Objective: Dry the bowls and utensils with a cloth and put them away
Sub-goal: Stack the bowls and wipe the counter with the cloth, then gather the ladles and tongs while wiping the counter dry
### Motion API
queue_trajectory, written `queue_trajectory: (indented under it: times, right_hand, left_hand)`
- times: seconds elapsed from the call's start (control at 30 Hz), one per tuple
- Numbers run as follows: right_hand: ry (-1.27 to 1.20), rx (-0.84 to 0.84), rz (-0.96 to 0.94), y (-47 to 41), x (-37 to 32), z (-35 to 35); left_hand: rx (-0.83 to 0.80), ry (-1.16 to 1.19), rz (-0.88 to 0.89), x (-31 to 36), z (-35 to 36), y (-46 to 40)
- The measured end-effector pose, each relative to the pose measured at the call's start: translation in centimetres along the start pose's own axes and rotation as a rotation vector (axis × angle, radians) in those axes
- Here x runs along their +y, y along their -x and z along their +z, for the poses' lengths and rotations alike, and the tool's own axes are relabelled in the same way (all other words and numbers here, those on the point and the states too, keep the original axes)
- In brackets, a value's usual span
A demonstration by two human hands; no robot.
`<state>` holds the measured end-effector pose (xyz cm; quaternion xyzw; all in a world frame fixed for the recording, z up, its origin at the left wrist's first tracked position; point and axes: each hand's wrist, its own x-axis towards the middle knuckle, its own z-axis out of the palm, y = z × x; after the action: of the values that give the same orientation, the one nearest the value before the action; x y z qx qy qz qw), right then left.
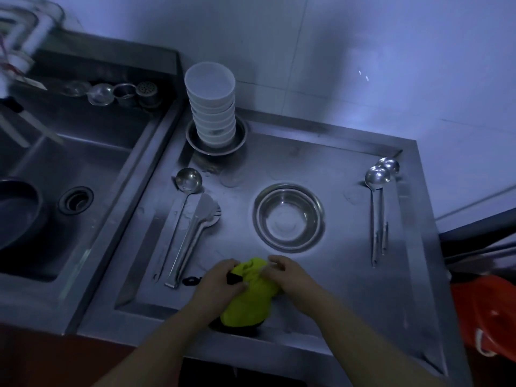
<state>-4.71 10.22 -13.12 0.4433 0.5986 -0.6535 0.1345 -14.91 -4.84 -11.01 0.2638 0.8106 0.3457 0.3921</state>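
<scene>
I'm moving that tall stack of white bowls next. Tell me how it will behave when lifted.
The stack of white bowls stands tall and narrow on a metal dish and seems to lean slightly, so it will probably tip if pushed near the top. Several nested bowls are likely heavy together. If ceramic, they would chip; the material is unclear.

**Two bare forearms, no sleeves in view**

From the lower edge of the frame, two arms rise toward the centre. The left hand [220, 280] and right hand [287, 275] wear no gloves, and in the dim light no rings or watch seem visible.
</scene>
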Motion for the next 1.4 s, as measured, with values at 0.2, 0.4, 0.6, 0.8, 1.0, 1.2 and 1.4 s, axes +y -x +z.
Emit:
queue_trajectory:
  times: [0.2,0.4,0.6,0.8,1.0,1.2,1.4]
  right_hand:
    - [-0.124,-0.050,-0.063,3.6,-0.8,-3.5]
    - [0.210,0.196,-0.411,7.4,-3.2,-7.7]
    - [0.339,0.412,-0.552,10.2,-7.5,-12.6]
    - [0.284,0.569,-0.698,12.8,-10.0,-15.8]
    - [0.262,0.691,-0.707,13.9,-10.6,-16.6]
    - [0.246,0.513,-0.589,13.9,-7.0,-15.4]
    - [0.621,0.123,-0.145,11.3,1.8,-10.3]
  left_hand:
    - [-0.018,0.303,0.053,4.9,-0.7,1.0]
    - [0.027,0.280,0.165,10.4,-1.8,0.9]
    - [0.146,0.095,0.297,16.0,-2.9,-0.5]
    - [0.195,0.101,0.426,19.9,-2.8,-1.0]
    - [0.157,0.129,0.437,20.9,-2.2,-2.1]
    - [0.007,0.077,0.436,16.5,-1.1,-2.0]
    - [-0.325,-0.365,0.330,5.4,2.4,-0.9]
